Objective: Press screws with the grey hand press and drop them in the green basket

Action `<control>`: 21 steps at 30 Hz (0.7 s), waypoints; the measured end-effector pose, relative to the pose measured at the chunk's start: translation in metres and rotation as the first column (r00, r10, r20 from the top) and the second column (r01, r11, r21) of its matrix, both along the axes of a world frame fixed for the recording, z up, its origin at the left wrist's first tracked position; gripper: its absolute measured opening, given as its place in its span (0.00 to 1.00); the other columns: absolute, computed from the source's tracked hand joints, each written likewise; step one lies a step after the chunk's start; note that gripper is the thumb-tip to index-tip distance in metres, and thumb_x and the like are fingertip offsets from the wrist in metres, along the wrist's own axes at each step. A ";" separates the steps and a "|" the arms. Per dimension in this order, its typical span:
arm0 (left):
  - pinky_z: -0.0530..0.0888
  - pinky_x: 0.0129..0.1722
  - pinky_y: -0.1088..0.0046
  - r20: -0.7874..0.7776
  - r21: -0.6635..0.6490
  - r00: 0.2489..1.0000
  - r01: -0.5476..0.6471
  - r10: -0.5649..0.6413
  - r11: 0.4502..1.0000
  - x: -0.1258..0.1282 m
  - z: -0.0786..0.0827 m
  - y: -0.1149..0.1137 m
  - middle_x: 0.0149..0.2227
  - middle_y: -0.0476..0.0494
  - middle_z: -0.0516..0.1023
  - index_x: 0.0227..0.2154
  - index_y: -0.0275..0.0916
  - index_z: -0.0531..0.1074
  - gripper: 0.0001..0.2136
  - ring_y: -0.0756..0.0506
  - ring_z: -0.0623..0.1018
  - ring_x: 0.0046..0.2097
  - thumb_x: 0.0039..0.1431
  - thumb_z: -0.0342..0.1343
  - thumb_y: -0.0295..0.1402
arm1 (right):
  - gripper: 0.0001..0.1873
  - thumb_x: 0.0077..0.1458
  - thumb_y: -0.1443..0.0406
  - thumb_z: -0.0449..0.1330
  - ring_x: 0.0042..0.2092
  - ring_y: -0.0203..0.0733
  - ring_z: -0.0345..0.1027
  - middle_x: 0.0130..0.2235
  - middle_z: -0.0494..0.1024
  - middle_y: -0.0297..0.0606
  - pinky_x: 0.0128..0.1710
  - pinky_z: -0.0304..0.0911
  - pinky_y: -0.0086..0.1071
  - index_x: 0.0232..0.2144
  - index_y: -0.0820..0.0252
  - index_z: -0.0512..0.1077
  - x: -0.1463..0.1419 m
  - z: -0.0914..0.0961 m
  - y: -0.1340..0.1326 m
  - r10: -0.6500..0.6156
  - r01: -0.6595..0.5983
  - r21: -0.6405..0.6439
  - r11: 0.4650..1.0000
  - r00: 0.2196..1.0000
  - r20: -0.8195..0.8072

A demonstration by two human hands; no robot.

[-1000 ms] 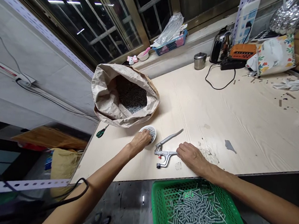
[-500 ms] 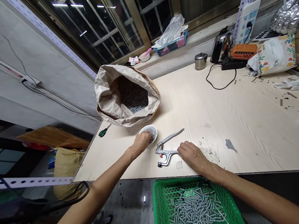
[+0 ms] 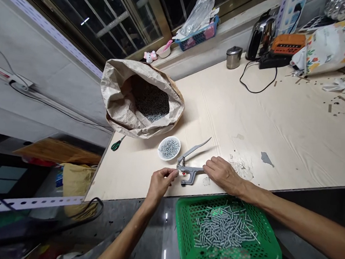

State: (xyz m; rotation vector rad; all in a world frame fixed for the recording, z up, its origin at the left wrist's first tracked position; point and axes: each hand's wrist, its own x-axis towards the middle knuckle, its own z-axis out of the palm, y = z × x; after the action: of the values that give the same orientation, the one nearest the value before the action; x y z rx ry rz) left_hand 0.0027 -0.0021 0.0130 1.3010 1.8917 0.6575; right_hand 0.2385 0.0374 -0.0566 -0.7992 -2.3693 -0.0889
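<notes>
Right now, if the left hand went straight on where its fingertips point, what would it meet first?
Most likely the front end of the grey pliers, just ahead of the left hand, though exact depth is unclear.

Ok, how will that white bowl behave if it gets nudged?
The white bowl, upright on the smooth-looking table, would probably slide before tipping. Filled with small metal pieces, it may feel heavy for its size. With no lid on, a hard knock could spill them.

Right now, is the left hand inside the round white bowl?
No, the left hand is beside the grey metal pliers, apart from the bowl.
</notes>
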 end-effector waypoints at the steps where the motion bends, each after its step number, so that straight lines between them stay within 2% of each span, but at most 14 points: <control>1: 0.67 0.24 0.76 0.029 0.002 0.999 -0.020 0.020 1.000 0.001 -0.006 -0.006 0.26 0.44 0.78 0.28 0.34 0.78 0.19 0.49 0.72 0.26 0.45 0.60 0.48 | 0.14 0.62 0.73 0.49 0.32 0.40 0.53 0.27 0.66 0.36 0.32 0.48 0.35 0.25 0.61 0.66 0.000 0.001 0.000 0.007 -0.007 0.010 1.000 1.000 0.000; 6: 0.69 0.29 0.74 0.046 0.014 0.998 -0.035 0.034 0.999 0.006 -0.024 -0.017 0.25 0.44 0.78 0.27 0.34 0.78 0.18 0.48 0.73 0.27 0.46 0.59 0.47 | 0.14 0.63 0.73 0.48 0.31 0.40 0.53 0.27 0.66 0.36 0.32 0.48 0.34 0.25 0.62 0.67 -0.001 0.003 0.000 0.035 -0.035 0.068 0.997 0.999 -0.008; 13: 0.67 0.29 0.74 -0.045 0.010 0.999 0.013 -0.013 1.000 0.006 -0.027 -0.015 0.24 0.45 0.77 0.27 0.35 0.78 0.17 0.48 0.72 0.27 0.48 0.58 0.47 | 0.16 0.64 0.73 0.46 0.32 0.40 0.54 0.27 0.67 0.36 0.32 0.49 0.35 0.27 0.61 0.68 0.000 0.004 -0.001 0.035 -0.037 0.046 0.998 0.998 0.050; 18: 0.65 0.26 0.74 -0.047 -0.060 0.999 -0.001 -0.001 0.998 0.007 -0.029 -0.011 0.19 0.47 0.73 0.25 0.34 0.77 0.19 0.49 0.70 0.24 0.48 0.57 0.48 | 0.16 0.64 0.72 0.47 0.32 0.39 0.54 0.27 0.67 0.36 0.32 0.48 0.35 0.26 0.61 0.67 0.000 0.002 0.000 0.017 -0.017 0.002 1.000 0.999 0.050; 21: 0.66 0.29 0.74 -0.075 -0.010 0.997 -0.011 0.010 1.000 0.010 -0.030 -0.014 0.23 0.45 0.76 0.26 0.34 0.77 0.18 0.48 0.72 0.27 0.49 0.56 0.46 | 0.16 0.63 0.73 0.47 0.31 0.39 0.53 0.27 0.67 0.36 0.32 0.48 0.35 0.25 0.61 0.67 0.000 0.002 0.000 0.011 -0.012 0.009 1.000 0.999 0.039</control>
State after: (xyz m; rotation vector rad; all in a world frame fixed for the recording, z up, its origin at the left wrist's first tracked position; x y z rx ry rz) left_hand 0.0132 -0.0161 -0.0169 1.3270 1.9610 0.6115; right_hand 0.2383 0.0373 -0.0547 -0.7862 -2.4086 -0.1111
